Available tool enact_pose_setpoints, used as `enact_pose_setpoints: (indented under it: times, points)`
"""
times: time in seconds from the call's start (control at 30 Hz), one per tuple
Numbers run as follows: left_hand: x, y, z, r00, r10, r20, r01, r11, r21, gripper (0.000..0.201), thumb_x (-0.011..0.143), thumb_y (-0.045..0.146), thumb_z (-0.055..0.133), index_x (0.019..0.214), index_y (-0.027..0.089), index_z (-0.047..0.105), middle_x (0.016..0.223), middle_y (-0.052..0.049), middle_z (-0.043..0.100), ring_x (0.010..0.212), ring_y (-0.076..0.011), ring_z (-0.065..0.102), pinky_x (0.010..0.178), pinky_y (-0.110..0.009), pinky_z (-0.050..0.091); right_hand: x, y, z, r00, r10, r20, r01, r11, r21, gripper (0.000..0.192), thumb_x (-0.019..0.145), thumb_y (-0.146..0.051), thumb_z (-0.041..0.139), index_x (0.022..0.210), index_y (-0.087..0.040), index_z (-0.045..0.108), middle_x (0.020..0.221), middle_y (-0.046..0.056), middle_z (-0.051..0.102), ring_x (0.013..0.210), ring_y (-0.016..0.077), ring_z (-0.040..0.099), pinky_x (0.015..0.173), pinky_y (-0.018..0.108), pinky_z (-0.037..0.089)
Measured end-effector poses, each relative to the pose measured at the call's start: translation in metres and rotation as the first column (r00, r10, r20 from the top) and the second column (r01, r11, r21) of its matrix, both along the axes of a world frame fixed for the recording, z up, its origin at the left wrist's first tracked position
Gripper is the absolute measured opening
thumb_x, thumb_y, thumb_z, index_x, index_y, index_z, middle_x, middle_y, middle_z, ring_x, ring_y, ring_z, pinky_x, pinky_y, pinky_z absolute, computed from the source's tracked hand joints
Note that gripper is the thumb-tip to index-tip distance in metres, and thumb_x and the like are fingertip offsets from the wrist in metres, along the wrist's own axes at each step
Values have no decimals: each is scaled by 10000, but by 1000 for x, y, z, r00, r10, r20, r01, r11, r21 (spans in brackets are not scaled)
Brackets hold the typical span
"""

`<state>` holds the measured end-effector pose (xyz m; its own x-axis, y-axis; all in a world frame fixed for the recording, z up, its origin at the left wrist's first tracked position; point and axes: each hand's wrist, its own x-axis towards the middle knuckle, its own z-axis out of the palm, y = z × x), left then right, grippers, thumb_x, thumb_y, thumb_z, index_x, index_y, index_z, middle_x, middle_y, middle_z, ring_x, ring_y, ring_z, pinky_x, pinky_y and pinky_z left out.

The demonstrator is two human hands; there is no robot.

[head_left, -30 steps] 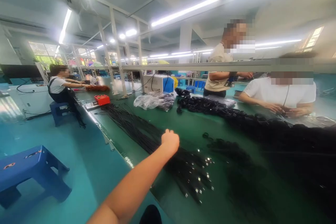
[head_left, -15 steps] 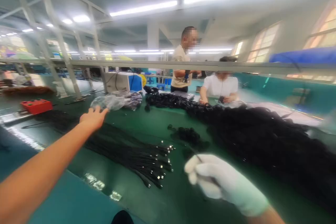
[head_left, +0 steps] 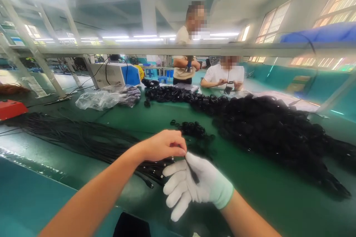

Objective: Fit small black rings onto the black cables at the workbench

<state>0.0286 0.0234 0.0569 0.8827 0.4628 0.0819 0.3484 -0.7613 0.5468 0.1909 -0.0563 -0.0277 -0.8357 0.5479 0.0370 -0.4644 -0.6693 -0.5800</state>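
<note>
Pinched by the bare left hand, a slim black piece lies against the white-gloved right hand, palm open, fingers spread; just beyond, long thin black cables stretch along the green tabletop, and farther back, heaped black coils!

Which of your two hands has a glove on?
The right hand: it wears a white glove with a pale green cuff, while the left hand is bare.
</note>
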Motion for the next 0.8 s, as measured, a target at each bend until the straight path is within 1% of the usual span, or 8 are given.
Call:
enact_pose_setpoints:
  times: [0.13,0.27,0.37,0.47,0.57,0.67,0.73,0.8]
  points:
    - [10,13,1,997,-11,-73,7,999,-52,130,813,268,559,781,207,670,795,22,540,771,-124,530,706,-211,399,0,5,-8,1000,-6,8,6,1000,-10,817,815,-727,241,1141,-34,526,1004,210,647,950,353,617,770,533,453]
    - [22,16,4,991,22,-130,-23,1000,-8,141,791,276,561,728,212,669,782,22,542,771,-132,528,699,-213,394,-2,8,-15,998,-29,53,29,999,14,525,847,-493,460,1106,-44,538,945,179,664,885,316,642,779,559,433]
    - [32,19,-2,995,48,-93,-46,999,26,146,796,285,556,733,210,664,772,25,547,753,-125,528,688,-208,392,1,8,-13,993,-74,89,71,997,40,355,814,-308,517,1056,-51,554,884,157,679,831,297,657,752,555,445]
    - [38,19,-23,997,77,10,-77,997,-25,239,883,296,435,826,207,648,825,24,601,781,-119,544,730,-204,406,16,5,-2,986,-164,23,161,981,106,401,789,-360,560,1074,-79,538,859,137,681,789,303,665,714,553,459]
    - [36,10,-56,974,227,26,-227,974,-24,328,934,275,294,834,183,593,758,11,613,711,-129,550,645,-214,413,43,1,16,913,-401,-73,407,901,151,419,770,-423,604,1081,-160,504,767,39,640,695,248,651,660,490,476]
    - [25,-9,-86,903,425,-65,-404,890,213,289,921,254,315,795,201,569,774,-9,626,714,-165,582,628,-249,403,67,3,33,804,-578,-141,590,805,68,242,791,-353,616,905,-201,467,636,-65,440,559,105,503,585,293,438]
    - [15,-27,-99,905,412,-106,-353,866,353,268,902,215,330,791,222,574,774,-17,633,706,-171,596,614,-253,408,74,7,39,786,-588,-192,603,797,29,228,806,-302,606,782,-190,408,624,-69,323,535,76,393,536,228,377]
    - [6,-48,-106,939,329,-102,-245,846,473,236,872,196,372,749,235,569,733,-15,628,655,-169,587,582,-260,406,74,12,41,777,-593,-211,611,791,29,219,827,-279,579,751,-185,396,643,-59,309,551,79,365,549,235,385]
